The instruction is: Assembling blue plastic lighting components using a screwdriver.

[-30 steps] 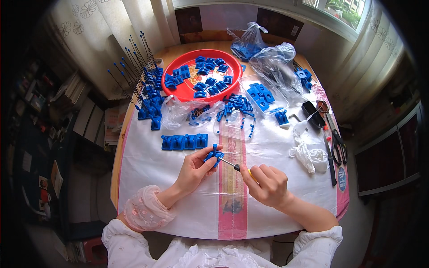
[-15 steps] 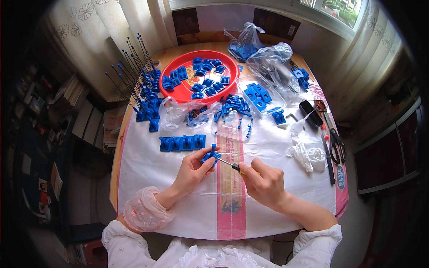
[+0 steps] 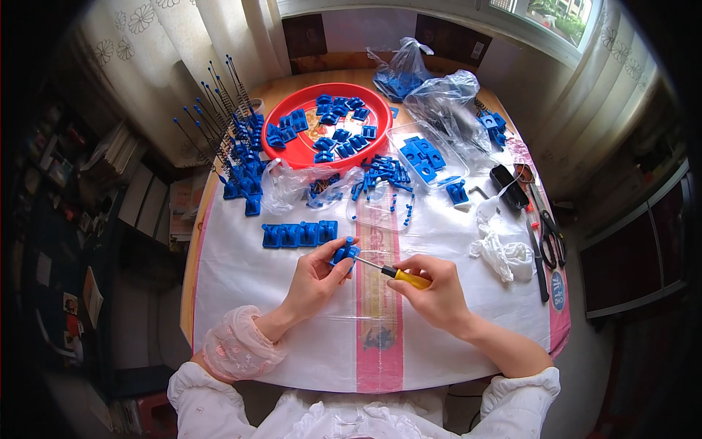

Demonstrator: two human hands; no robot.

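Observation:
My left hand (image 3: pixel 316 275) pinches a small blue plastic part (image 3: pixel 344 254) between thumb and fingers, a little above the table. A screwdriver (image 3: pixel 406 278) with a yellow and black handle is in my right hand (image 3: pixel 436 294), the fingertips closed around the handle. Its metal shaft points left, and the tip meets the side of the blue part; the exact contact is too small to make out. Just beyond my left hand, several similar blue parts (image 3: pixel 300 234) stand in a row on the white and pink table cover (image 3: pixel 292 351).
A red round tray (image 3: pixel 292 156) holds loose blue parts. Blue pieces with upright springs and rods (image 3: pixel 245 168) crowd the left edge. A clear tray (image 3: pixel 457 157) and plastic bags (image 3: pixel 450 95) lie behind; scissors (image 3: pixel 553 238) and crumpled white plastic (image 3: pixel 504 252) sit at right.
My right-hand fingers have shifted back and loosened around the screwdriver, so more of the yellow handle shows. The blue part has tilted slightly in my left hand.

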